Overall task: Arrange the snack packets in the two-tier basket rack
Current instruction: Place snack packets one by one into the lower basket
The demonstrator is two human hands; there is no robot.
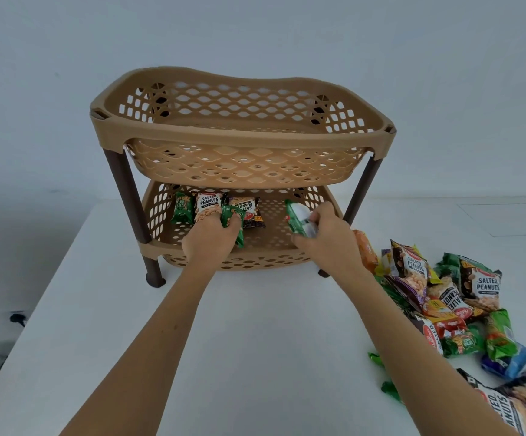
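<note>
A tan two-tier basket rack (243, 136) with dark brown legs stands on the white table. Its top basket holds nothing I can see. In the lower basket (154, 215) a small green packet (181, 207) and two salted peanuts packets (206, 204) stand against the back left. My left hand (210, 242) reaches into the lower basket, shut on a green packet (236, 223). My right hand (324, 237) is over the basket's right side, shut on a green and white packet (298, 217).
A loose pile of snack packets (450, 300) lies on the table to the right of the rack, reaching the lower right corner. An orange packet (365, 250) lies beside the rack's right front leg. The white table's (255, 341) left edge runs diagonally at the left.
</note>
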